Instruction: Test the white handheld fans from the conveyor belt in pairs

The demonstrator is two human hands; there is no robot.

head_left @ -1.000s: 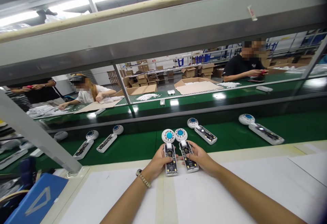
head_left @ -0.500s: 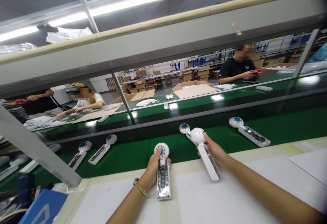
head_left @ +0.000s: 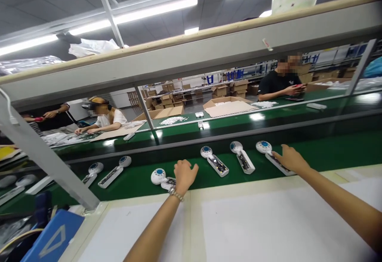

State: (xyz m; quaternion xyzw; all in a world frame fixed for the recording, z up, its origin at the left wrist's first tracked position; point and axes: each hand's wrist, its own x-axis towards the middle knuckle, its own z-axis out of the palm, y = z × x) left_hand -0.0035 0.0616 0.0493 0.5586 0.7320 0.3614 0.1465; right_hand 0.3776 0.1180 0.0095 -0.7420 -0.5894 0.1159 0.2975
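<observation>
My left hand [head_left: 185, 176] is open, fingers spread and slightly bent, above the green belt. Its wrist partly covers a white device [head_left: 158, 176] with a round head, a blue disc and an uncovered handle; whether they touch is unclear. Farther right, my right hand [head_left: 291, 159] is open, thumb and fingers apart, over the handle of another such device [head_left: 264, 147]. The thumb is at the handle's edge; contact cannot be made out. Between my hands lie two more devices [head_left: 219, 165] [head_left: 246, 162], face up, with circuit boards showing in their handles.
Several similar devices [head_left: 112, 176] lie leftward on the green belt [head_left: 140, 174]. White sheets [head_left: 238, 218] cover the near bench. A slanted metal post [head_left: 56, 162] and a blue box [head_left: 59, 236] stand left. An overhead shelf beam [head_left: 179, 57] crosses the view. Co-workers [head_left: 279, 83] sit opposite.
Both hands have let go of their devices, which now lie on the belt. My right hand has moved right to another device. Devices on the belt have shifted slightly left.
</observation>
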